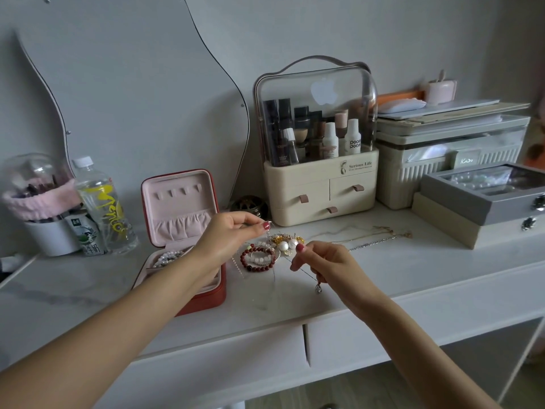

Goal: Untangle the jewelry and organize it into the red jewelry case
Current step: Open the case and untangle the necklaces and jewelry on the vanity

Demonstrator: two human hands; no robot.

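Pinching: left hand (227, 231) and right hand (321, 261) are each nipping a thin chain (306, 274) between them.
Pile (274, 249): lying under the hands, just right of the case (182, 231).
Pendant (318, 288): hanging below the right hand.

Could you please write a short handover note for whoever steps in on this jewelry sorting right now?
Left hand pinches one end of a thin silver chain; right hand pinches the same chain, its small pendant dangling.
The open red jewelry case with pink lining sits at left, a white pearl strand already inside.
Still on the white tabletop: the dark red bead bracelet, pearl and gold tangle, and two thin chains laid out at right.
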